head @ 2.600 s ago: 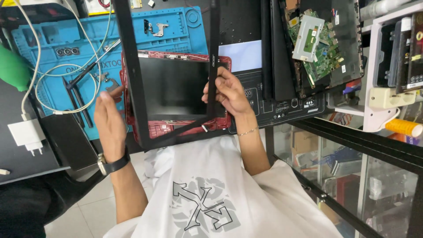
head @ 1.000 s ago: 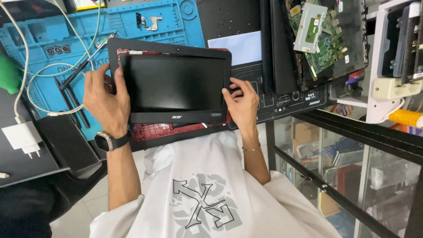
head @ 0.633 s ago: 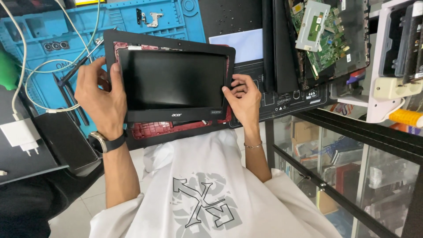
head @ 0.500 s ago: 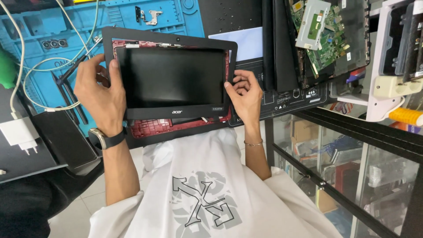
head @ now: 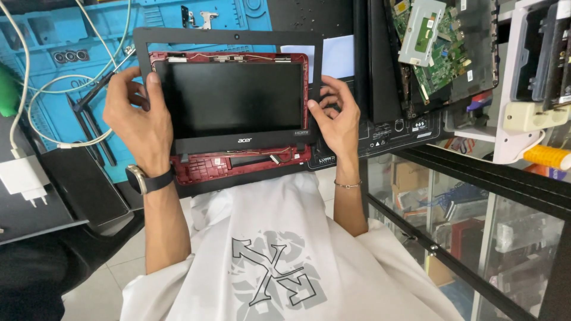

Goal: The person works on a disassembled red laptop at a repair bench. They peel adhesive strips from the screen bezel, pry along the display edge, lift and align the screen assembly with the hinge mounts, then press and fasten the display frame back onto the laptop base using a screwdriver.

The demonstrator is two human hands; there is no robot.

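Laptop screen assembly [head: 235, 107] sits in the upper middle of the head view, held over the near edge of the worktop [head: 380, 128], its dark glass facing up toward the camera. Its long axis runs left to right across the view. A thin black bezel frame [head: 226, 37] lies around the panel, and its top edge stands higher than the red back cover [head: 238, 165], which shows as a red strip above the glass and a wider strip below it, with thin cables and small metal tabs along it.

The left hand [head: 140, 122] grips the left side of the bezel, thumb laid on the front near the glass and fingers curled behind the edge; a dark wristwatch [head: 146, 180] sits on that wrist. The right hand [head: 336, 116] pinches the right side of the bezel, fingers closed on the frame, a thin bracelet [head: 348, 185] on the wrist. Both forearms rise from the bottom of the view over a white printed shirt [head: 279, 261].

Behind the screen lies a blue repair mat [head: 65, 113] with white cables [head: 41, 101] looped on it. A white charger [head: 22, 178] rests at the left. A green circuit board [head: 440, 53] lies at the upper right, beside a black laptop base [head: 392, 128]. Below the worktop's dark metal edge, glass shelving [head: 476, 226] shows boxes.
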